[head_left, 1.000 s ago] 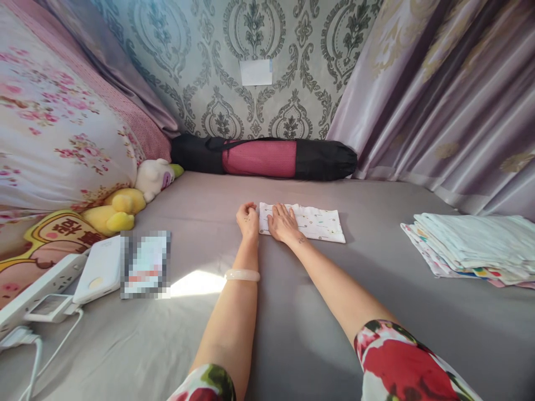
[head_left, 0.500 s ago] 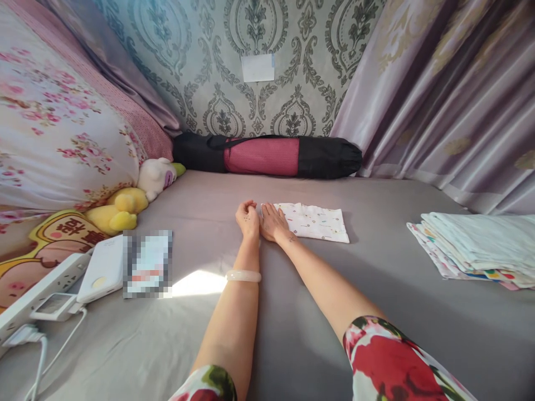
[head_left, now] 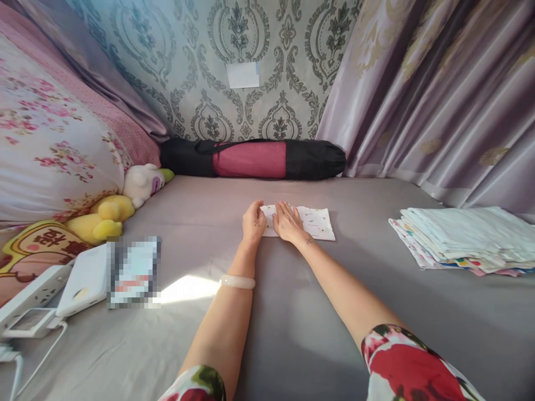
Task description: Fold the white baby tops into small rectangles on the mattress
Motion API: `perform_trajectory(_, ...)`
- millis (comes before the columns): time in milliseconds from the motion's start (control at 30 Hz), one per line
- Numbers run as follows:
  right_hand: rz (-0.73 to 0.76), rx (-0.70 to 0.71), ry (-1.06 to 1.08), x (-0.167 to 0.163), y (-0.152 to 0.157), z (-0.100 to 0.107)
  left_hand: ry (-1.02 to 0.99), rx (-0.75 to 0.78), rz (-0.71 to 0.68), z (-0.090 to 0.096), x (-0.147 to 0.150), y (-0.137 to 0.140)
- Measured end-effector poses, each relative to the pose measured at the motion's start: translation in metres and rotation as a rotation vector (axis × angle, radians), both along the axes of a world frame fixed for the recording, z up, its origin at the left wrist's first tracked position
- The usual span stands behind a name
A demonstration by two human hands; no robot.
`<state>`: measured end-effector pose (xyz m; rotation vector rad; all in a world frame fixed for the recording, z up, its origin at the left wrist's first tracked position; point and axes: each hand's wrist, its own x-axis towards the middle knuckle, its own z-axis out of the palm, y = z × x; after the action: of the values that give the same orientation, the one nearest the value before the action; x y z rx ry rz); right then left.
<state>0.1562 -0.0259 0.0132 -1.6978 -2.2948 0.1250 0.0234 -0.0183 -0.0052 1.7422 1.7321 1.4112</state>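
Note:
A small folded white cloth (head_left: 314,221) with a fine coloured print lies flat on the grey bedsheet (head_left: 292,312), near the far side. My right hand (head_left: 287,223) rests palm down on its left part, fingers spread. My left hand (head_left: 253,221) sits at the cloth's left edge, fingers curled, touching the corner; I cannot tell whether it pinches the fabric. A pale bangle (head_left: 237,281) circles my left wrist.
A stack of folded cloths (head_left: 463,239) lies at the right. A black and pink roll bag (head_left: 254,159) lies along the wall. Yellow plush toys (head_left: 112,211), a floral pillow (head_left: 50,145), a white power bank (head_left: 81,281) and a power strip (head_left: 25,292) are at the left.
The cloth looks shorter now, its right part folded over. My right hand slid left to the edge, then back onto the cloth. My left hand stayed at the left edge.

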Motion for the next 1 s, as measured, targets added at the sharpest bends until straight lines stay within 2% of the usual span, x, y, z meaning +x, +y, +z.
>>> perform_trajectory(100, -0.041, -0.013, -0.021, 0.016, -0.001, -0.001, 0.302, -0.022, -0.167, 0.0, 0.011, -0.005)
perform_trajectory(167, -0.07, -0.047, -0.024, 0.022, -0.001, -0.003, 0.479, -0.066, -0.231, 0.0, 0.017, -0.009)
perform_trajectory(333, -0.095, -0.06, -0.011, 0.025, -0.002, -0.011, 0.73, -0.202, -0.25, 0.002, 0.023, -0.015)
perform_trajectory(633, -0.094, -0.112, 0.06, 0.029, 0.001, -0.01, 0.786, -0.184, -0.233, 0.001, 0.023, -0.015)
perform_trajectory(767, -0.145, -0.107, 0.079, 0.042, 0.001, -0.005, 0.764, -0.159, -0.225, 0.003, 0.024, -0.015)
perform_trajectory(1000, -0.211, -0.073, -0.017, 0.068, -0.003, -0.006, 0.761, -0.158, -0.172, 0.005, 0.025, -0.015)
